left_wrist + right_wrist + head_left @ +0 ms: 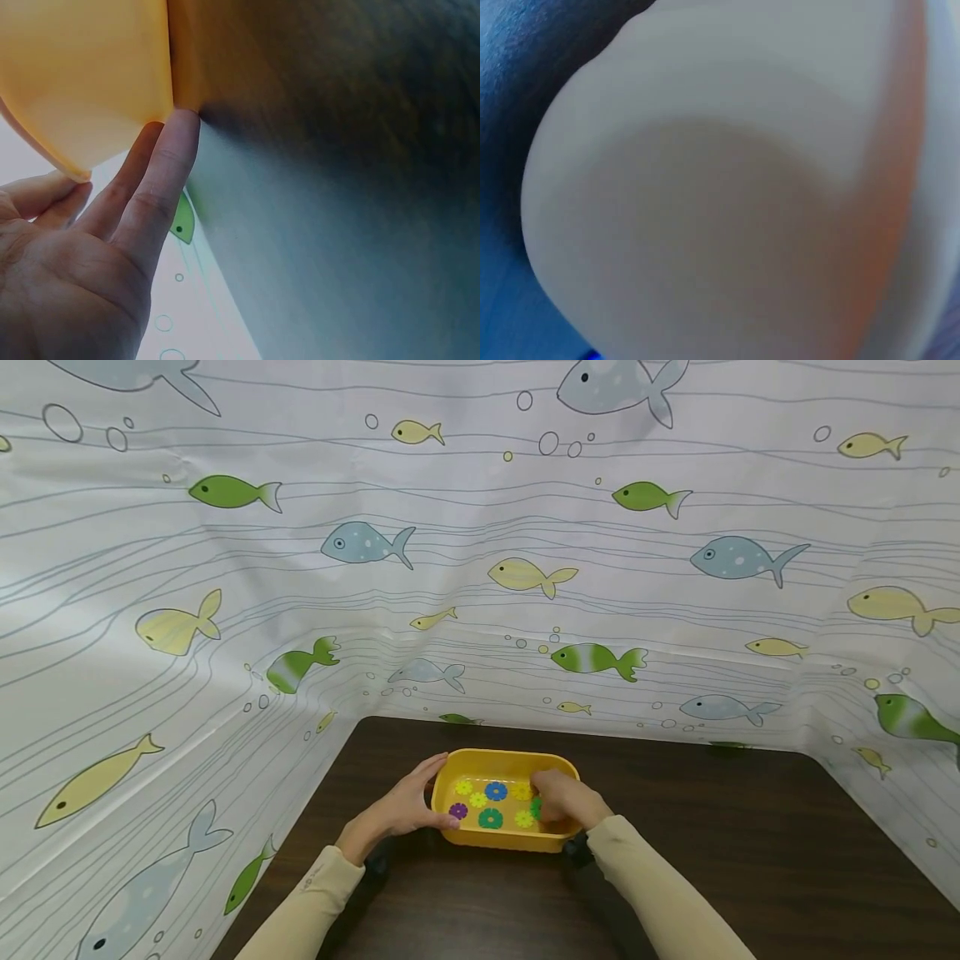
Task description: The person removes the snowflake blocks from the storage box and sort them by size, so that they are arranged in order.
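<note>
A yellow plastic basket [504,840] stands on the dark table, with flat flower-shaped pieces spread over its floor. My left hand [405,800] holds the basket's left end, thumb over the front rim and fingers along the outer wall. In the left wrist view those fingers [169,161] lie nearly straight against the wall. Inside the basket's right end my right hand [564,795] reaches down with bent fingers. A green flower piece [536,808] shows right beside it; I cannot tell whether the fingertips pinch a piece. A blurred pale surface [705,225] fills most of the right wrist view.
Other pieces in the basket include a blue one [496,791], a purple one [458,810], a dark green one [491,818] and several yellow ones. A white fish-patterned sheet [480,543] rises behind and beside the dark table [697,827].
</note>
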Available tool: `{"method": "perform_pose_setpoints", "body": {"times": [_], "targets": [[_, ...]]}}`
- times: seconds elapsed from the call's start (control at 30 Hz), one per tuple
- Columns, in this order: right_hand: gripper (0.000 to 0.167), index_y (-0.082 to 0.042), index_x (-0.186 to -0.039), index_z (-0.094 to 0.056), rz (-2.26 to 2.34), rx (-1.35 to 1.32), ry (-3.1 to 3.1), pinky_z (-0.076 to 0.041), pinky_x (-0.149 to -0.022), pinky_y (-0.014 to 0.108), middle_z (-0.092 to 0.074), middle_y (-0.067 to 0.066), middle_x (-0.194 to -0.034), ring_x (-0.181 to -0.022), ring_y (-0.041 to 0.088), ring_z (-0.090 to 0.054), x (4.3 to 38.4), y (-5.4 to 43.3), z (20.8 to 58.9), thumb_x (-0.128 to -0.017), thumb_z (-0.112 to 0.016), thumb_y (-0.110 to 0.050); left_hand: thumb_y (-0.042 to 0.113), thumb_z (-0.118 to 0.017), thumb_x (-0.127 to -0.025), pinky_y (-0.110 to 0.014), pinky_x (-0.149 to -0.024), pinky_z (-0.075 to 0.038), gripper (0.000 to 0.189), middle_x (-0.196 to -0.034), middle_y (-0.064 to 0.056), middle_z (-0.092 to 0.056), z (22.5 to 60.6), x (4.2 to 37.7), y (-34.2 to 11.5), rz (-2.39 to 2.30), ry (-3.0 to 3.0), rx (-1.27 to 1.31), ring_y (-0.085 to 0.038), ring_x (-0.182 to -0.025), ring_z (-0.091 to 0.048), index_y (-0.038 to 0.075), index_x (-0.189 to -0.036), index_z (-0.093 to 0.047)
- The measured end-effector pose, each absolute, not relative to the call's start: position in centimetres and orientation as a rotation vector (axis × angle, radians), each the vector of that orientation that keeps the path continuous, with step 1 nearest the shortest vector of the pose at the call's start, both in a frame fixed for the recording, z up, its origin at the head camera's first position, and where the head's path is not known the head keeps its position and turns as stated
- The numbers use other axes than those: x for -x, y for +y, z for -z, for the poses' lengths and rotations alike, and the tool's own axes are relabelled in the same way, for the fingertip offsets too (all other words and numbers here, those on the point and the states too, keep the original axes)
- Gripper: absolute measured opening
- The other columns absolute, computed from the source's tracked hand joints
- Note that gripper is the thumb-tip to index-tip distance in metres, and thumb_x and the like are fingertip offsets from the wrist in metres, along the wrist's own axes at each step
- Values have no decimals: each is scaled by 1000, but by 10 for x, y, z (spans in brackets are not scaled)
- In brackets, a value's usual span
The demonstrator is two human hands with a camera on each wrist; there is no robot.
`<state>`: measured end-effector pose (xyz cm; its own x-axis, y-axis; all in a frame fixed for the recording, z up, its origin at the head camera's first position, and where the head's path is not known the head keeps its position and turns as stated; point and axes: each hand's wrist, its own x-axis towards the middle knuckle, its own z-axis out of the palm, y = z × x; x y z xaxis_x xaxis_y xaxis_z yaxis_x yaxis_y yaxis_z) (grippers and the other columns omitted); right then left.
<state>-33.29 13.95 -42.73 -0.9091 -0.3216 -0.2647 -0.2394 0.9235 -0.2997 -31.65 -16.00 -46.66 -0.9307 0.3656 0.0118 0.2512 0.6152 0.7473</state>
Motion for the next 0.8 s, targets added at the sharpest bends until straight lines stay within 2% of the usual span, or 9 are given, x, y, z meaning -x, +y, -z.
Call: {"method": "perform_pose_setpoints", "body": {"times": [0.17, 0.43, 0.53, 0.73, 0.8], "targets": [[34, -7, -105, -63, 370, 453, 2770, -51, -78, 36, -59, 7, -97, -89, 24, -54, 333, 141, 428, -82, -84, 8, 40, -92, -85, -62, -124, -48, 112, -181, -16, -26, 467, 317, -160, -1207, 2698, -523, -46, -158, -44, 8, -172, -28], [32, -2, -111, -72, 414, 502, 2824, -55, -82, 37, -66, 6, -99, -88, 21, -56, 332, 144, 428, -85, -89, -3, 41, -92, -85, -60, -123, -51, 114, -181, -17, -27, 467, 318, -159, -1200, 2698, -532, -45, -154, -48, 6, -172, -29], [31, 0, -110, -74, 467, 541, 2855, -55, -79, 35, -68, 6, -99, -85, 20, -56, 330, 146, 430, -84, -90, -5, 40, -93, -84, -60, -123, -51, 114, -180, -18, -28, 467, 317, -159, -1196, 2705, -537, -45, -155, -48, 5, -172, -29], [20, -3, -95, -75, 604, 612, 2900, -41, -65, 26, -56, 1, -77, -71, 16, -50, 326, 150, 435, -83, -91, -5, 40, -94, -83, -59, -121, -52, 114, -180, -17, -29, 467, 316, -158, -1203, 2714, -509, -45, -153, -50, 6, -171, -30], [18, -4, -92, -75, 635, 625, 2918, -40, -63, 25, -53, 1, -74, -69, 15, -49, 324, 151, 437, -82, -90, -5, 40, -94, -83, -58, -122, -52, 114, -180, -17, -29, 467, 316, -158, -1215, 2707, -499, -44, -153, -50, 7, -172, -31]]}}
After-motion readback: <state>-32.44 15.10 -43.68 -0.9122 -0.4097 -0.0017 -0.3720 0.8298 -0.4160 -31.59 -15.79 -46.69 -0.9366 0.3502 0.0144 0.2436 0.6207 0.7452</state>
